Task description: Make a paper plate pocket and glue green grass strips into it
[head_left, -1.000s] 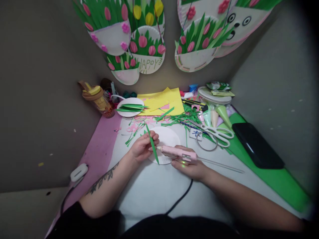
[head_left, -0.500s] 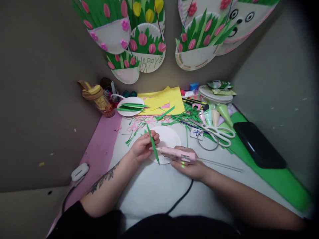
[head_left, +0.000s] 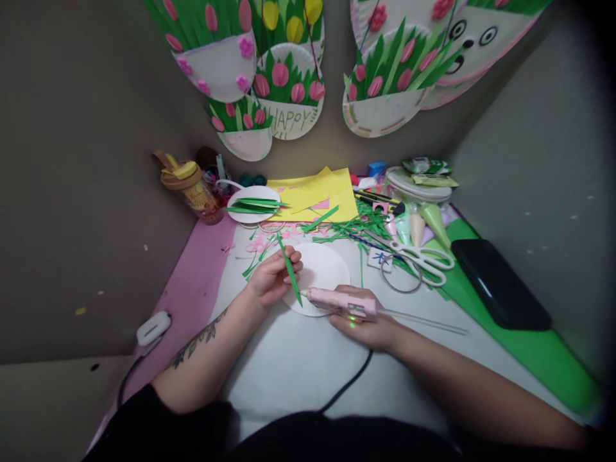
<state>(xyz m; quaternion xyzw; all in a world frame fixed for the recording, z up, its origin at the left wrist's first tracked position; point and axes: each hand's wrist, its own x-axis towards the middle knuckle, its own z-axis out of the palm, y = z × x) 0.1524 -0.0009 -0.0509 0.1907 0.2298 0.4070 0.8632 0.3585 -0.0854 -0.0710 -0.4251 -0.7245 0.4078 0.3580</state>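
A green paper strip is pinched in the left hand over a white paper plate, while a pink glue gun is gripped in the right hand, its nozzle touching the strip's lower tip. White scissors, green paper scraps, yellow paper sheets and a second plate of green strips are crowded behind. "HAPPY" is lettered on a hanging plate basket on the wall.
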